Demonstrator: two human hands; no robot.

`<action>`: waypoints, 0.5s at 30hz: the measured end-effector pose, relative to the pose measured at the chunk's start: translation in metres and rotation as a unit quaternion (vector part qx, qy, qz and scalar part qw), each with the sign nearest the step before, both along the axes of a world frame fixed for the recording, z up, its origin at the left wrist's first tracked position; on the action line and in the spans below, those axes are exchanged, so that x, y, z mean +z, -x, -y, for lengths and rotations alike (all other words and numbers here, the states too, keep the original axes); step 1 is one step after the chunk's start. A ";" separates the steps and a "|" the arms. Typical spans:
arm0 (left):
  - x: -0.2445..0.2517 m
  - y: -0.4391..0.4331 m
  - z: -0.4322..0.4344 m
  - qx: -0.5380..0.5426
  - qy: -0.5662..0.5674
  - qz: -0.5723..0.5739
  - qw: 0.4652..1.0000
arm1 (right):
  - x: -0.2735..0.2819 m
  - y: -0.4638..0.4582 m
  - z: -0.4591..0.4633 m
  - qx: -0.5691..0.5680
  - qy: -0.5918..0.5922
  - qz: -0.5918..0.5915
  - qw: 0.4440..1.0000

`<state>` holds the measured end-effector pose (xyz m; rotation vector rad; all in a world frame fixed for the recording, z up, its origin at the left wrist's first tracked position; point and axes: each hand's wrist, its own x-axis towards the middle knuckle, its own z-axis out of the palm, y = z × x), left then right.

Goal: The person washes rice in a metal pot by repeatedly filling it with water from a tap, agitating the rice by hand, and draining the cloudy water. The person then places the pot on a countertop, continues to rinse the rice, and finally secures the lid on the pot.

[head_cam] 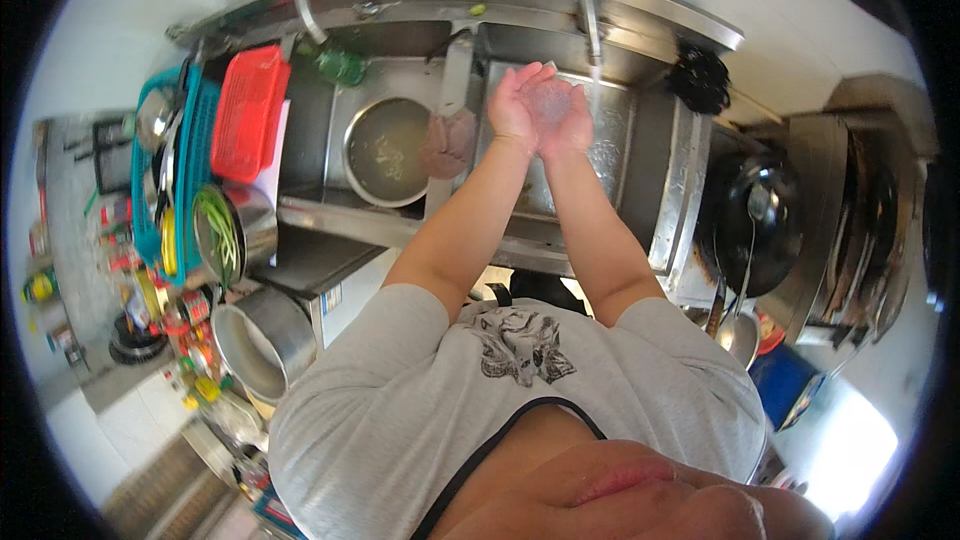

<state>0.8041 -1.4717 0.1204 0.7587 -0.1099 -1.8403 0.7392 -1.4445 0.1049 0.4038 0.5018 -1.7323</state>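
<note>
My left hand (512,109) and my right hand (573,120) are side by side over the right basin (626,165) of a steel sink, palms up and joined into a cup. Clear, bubbly-looking water (550,101) pools in the palms. From the right tap (590,22) a thin stream of water (596,90) falls just to the right of my right hand. A brownish-pink cloth (448,144) is draped on the divider, left of my forearms. In the left basin stands a round metal bowl (349,154) of cloudy water with pale bits in it.
A green scrubber or bottle (341,67) lies under the left tap (307,9). Left of the sink are a red plastic basket (249,112), a teal basket (196,154) of utensils, and a pot with green vegetables (217,229). A black wok (761,232) sits at the right.
</note>
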 end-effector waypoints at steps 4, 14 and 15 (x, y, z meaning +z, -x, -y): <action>0.011 -0.063 0.003 0.059 0.045 -0.007 0.997 | 0.029 -0.062 0.006 0.065 0.030 -0.021 0.997; 0.090 -0.282 -0.046 0.269 0.104 -0.015 0.957 | 0.089 -0.278 -0.008 0.244 0.102 -0.028 0.964; 0.100 -0.309 -0.060 0.295 0.111 -0.006 0.949 | 0.098 -0.306 -0.016 0.267 0.096 -0.045 0.958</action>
